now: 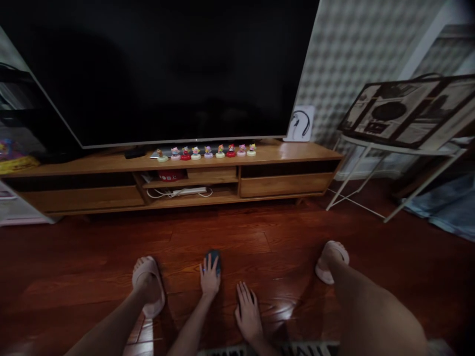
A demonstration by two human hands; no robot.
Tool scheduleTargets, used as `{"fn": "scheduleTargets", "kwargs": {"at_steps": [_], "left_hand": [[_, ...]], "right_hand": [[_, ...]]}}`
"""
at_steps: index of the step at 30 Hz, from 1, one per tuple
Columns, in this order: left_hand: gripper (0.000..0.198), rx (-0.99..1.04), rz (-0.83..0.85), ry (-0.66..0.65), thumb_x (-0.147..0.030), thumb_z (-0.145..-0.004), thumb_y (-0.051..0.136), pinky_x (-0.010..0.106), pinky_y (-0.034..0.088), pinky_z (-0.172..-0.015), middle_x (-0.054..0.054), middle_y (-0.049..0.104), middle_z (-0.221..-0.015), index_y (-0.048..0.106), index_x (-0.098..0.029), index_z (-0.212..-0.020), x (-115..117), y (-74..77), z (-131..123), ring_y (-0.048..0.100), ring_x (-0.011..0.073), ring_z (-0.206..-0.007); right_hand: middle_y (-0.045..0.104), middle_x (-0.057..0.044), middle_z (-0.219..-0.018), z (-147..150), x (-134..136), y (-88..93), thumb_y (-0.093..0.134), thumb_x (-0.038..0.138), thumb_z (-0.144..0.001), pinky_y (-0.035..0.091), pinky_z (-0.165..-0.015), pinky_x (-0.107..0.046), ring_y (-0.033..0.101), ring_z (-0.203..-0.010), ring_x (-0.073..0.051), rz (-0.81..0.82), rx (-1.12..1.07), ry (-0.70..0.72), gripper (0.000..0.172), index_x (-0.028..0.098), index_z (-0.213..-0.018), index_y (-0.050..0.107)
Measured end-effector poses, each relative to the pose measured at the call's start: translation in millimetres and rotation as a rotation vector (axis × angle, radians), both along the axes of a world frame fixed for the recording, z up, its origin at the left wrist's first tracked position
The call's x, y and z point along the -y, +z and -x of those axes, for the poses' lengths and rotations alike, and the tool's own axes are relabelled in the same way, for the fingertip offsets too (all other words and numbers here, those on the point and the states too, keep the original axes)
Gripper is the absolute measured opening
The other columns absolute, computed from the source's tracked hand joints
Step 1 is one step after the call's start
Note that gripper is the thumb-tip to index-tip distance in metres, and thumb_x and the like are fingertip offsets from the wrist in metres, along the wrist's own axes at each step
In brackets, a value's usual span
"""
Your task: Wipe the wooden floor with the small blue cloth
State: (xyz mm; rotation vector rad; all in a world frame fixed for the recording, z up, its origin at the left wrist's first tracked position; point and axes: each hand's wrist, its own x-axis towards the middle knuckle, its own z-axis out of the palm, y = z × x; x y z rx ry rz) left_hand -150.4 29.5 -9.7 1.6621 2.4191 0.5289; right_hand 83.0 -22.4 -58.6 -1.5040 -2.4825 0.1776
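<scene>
My left hand point(210, 278) lies on a small dark blue-green object point(214, 259) on the wooden floor, fingers curled over its near side. My right hand point(248, 312) rests flat on the floor just to the right, fingers spread, with something dark partly under the fingertips that I cannot make out. My two feet in pale slippers point(148, 284) point(331, 259) stand to either side of the hands.
A long low wooden TV stand point(289, 185) runs across the back under a big dark screen point(166, 69). A row of several small figurines point(208, 152) lines its top. A white folding table point(393, 148) with a framed picture stands at right. Blue cloth point(445, 207) lies beyond it.
</scene>
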Motion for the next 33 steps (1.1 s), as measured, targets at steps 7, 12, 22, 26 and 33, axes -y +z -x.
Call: {"fn": "scheduleTargets", "kwargs": {"at_steps": [7, 12, 22, 26, 33], "left_hand": [[0.069, -0.11, 0.068, 0.298, -0.037, -0.082, 0.059, 0.062, 0.025, -0.122, 0.013, 0.036, -0.166, 0.05, -0.027, -0.15, 32.9, 0.8, 88.9, 0.03, 0.0391, -0.153], [0.067, -0.092, 0.077, 0.234, -0.045, -0.074, 0.066, 0.074, 0.022, -0.118, 0.012, 0.038, -0.165, 0.058, -0.03, -0.139, 60.5, 34.7, 171.6, 0.023, 0.0478, -0.153], [0.064, -0.09, 0.052, -0.067, -0.038, -0.085, 0.053, 0.062, 0.024, -0.124, -0.001, 0.031, -0.169, 0.049, -0.042, -0.149, 66.2, -18.3, -68.3, 0.022, 0.0331, -0.157], [0.065, -0.193, 0.076, -0.013, -0.03, -0.089, 0.043, 0.063, 0.013, -0.127, 0.005, 0.034, -0.167, 0.044, -0.034, -0.154, 44.1, -15.3, -39.9, 0.026, 0.0315, -0.156], [0.076, -0.191, 0.084, 0.277, -0.047, -0.071, 0.066, 0.078, 0.023, -0.116, 0.007, 0.043, -0.163, 0.051, -0.042, -0.145, 52.3, 28.9, 157.2, 0.026, 0.0463, -0.152]], "right_hand": [[0.029, 0.001, -0.167, 3.3, -1.0, 2.1, 0.039, 0.015, -0.088, 0.021, -0.126, -0.046, 0.024, -0.156, -0.024, 0.032, -0.02, -0.009, 0.073, 0.022, -0.16, 0.033], [0.034, 0.0, -0.165, 4.4, -0.7, 6.9, 0.04, 0.014, -0.087, 0.025, -0.124, -0.046, 0.028, -0.154, -0.023, 0.0, -0.028, -0.003, 0.073, 0.023, -0.159, 0.036], [0.04, -0.001, -0.163, -35.1, -32.8, 23.0, 0.043, 0.016, -0.085, 0.028, -0.124, -0.043, 0.035, -0.151, -0.02, -0.028, -0.009, 0.265, 0.072, 0.026, -0.156, 0.041], [0.041, 0.001, -0.163, -93.2, -62.9, 6.8, 0.04, 0.022, -0.092, 0.032, -0.122, -0.046, 0.035, -0.151, -0.022, -0.092, -0.025, 0.025, 0.062, 0.031, -0.153, 0.046], [0.04, 0.006, -0.163, -117.4, -71.6, -25.2, 0.038, 0.028, -0.095, 0.033, -0.123, -0.049, 0.033, -0.152, -0.025, -0.127, -0.059, -0.149, 0.059, 0.036, -0.153, 0.046]]}}
